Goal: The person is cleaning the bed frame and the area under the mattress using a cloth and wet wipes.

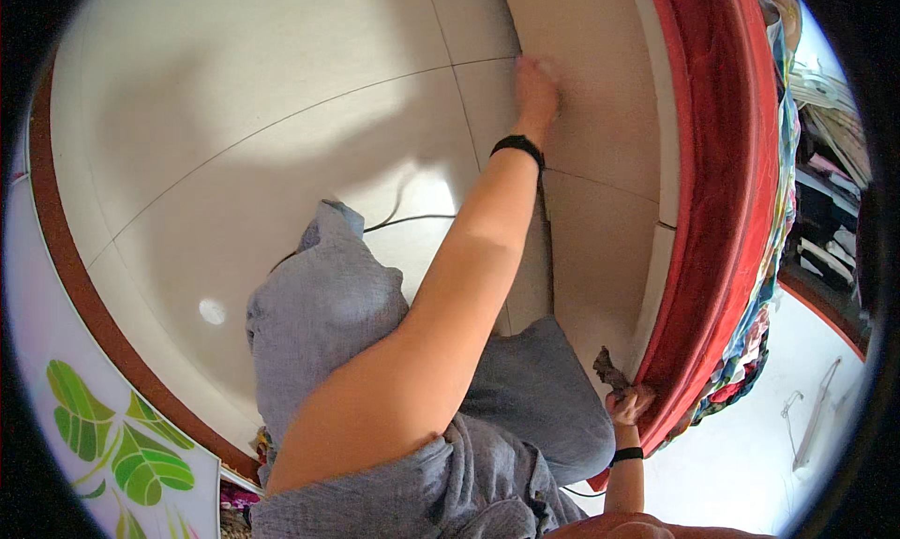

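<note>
Left hand (536,87) at bed base panel (600,117) edge, right hand (630,406) gripping cloth (609,368)

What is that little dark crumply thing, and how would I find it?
Start at the big red bed edge curving down the right side. Follow it down to the right hand with a black wristband. The dark crumpled scrap sticks up from that hand, the only small dark wrinkly thing against the pale floor.

Both forearms are bare. The left hand (536,87) and the right hand (630,406) each carry 1 black band just behind them at the wrist. Loose, crinkled grey-blue fabric clothes the legs and trunk.
</note>
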Demonstrator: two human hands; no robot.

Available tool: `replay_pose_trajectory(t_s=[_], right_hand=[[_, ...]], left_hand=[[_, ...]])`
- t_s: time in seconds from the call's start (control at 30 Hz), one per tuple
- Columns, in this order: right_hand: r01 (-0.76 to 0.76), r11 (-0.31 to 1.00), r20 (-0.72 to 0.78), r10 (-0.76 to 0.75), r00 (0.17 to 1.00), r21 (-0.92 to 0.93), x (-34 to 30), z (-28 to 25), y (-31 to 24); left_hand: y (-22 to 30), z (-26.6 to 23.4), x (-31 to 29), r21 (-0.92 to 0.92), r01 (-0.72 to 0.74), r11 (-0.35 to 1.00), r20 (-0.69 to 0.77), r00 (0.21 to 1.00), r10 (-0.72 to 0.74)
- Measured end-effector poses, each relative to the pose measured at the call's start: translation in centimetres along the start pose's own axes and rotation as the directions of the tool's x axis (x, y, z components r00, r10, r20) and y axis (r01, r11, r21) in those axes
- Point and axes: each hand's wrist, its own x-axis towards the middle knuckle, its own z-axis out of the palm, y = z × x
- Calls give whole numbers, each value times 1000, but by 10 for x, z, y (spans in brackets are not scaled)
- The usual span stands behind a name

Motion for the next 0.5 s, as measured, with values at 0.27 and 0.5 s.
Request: replay_pose_trajectory(t_s=[0.27, 0.5], right_hand=[[12, 999, -33, -10, 999, 50, 9, -4, -2], [1, 1000, -53, -2, 999, -20, 13, -5, -7]], left_hand=[[-19, 22, -55, 598, 5, 801, 219, 961, -169], [40, -13, 14, -228, 54, 972, -13, 998, -58]])
